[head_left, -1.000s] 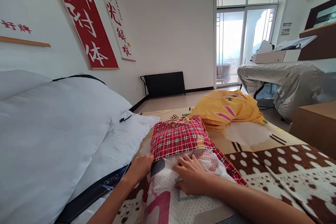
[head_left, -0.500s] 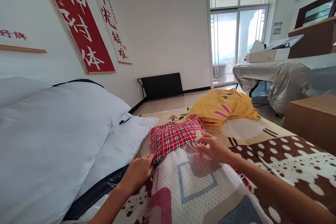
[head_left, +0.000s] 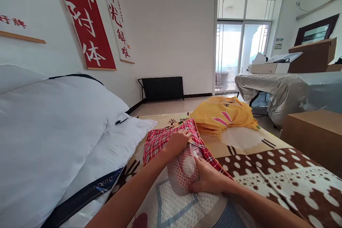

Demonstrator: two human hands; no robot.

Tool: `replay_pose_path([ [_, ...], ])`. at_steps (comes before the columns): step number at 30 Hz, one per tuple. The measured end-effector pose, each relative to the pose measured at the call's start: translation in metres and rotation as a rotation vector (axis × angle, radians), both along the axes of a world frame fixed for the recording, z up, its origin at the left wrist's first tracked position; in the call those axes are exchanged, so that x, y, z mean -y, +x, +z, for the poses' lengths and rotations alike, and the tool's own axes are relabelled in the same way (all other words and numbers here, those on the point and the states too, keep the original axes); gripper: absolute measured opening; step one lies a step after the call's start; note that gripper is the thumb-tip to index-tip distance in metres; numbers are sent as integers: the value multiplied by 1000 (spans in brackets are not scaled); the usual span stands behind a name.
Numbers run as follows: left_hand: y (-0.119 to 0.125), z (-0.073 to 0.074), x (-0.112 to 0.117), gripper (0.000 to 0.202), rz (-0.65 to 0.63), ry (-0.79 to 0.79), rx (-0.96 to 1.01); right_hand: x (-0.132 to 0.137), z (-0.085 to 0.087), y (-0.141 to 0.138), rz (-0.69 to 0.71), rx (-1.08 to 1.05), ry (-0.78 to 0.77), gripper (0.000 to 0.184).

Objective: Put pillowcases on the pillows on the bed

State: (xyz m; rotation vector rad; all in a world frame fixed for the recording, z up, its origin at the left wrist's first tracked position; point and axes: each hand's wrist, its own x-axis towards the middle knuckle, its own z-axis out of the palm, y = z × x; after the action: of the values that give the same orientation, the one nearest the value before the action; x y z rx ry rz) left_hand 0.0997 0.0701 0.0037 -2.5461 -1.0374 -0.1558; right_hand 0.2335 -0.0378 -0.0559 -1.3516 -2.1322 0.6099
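Note:
A red plaid pillowcase [head_left: 157,140] lies on the bed, and a pillow in a white patterned cover [head_left: 181,192] sticks partway into it. My left hand [head_left: 177,141] rests on the plaid cloth with its fingers curled over the far edge. My right hand [head_left: 208,180] presses on the patterned pillow at the opening, its fingers curled against the cloth. Both forearms reach in from the bottom of the view.
White pillows [head_left: 53,128] are stacked at the left. A folded yellow garment [head_left: 223,115] lies farther up the brown and cream blanket [head_left: 280,171]. A cardboard box [head_left: 315,135] stands at the right, and a silver-covered table [head_left: 283,89] with boxes stands behind it.
My left hand moved from the pillowcase's near left corner forward onto its top. My right hand came back toward me onto the patterned pillow. The plaid case now covers more of the pillow.

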Motion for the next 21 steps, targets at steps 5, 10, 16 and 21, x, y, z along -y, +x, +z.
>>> replay_pose_path([
  [5, 28, -6, 6, 21, -129, -27, -80, -15, 5, -21, 16, 239, 31, 72],
  [10, 28, -22, 28, 19, -193, -94, -164, -43, -23, -9, -29, 326, 4, 31],
  [16, -18, -19, 20, 36, 64, -21, -74, -48, -25, 43, -67, 300, -26, 44],
  [21, -80, -15, 1, 33, 310, -113, -36, -7, 7, 42, -227, 405, 28, 34],
])
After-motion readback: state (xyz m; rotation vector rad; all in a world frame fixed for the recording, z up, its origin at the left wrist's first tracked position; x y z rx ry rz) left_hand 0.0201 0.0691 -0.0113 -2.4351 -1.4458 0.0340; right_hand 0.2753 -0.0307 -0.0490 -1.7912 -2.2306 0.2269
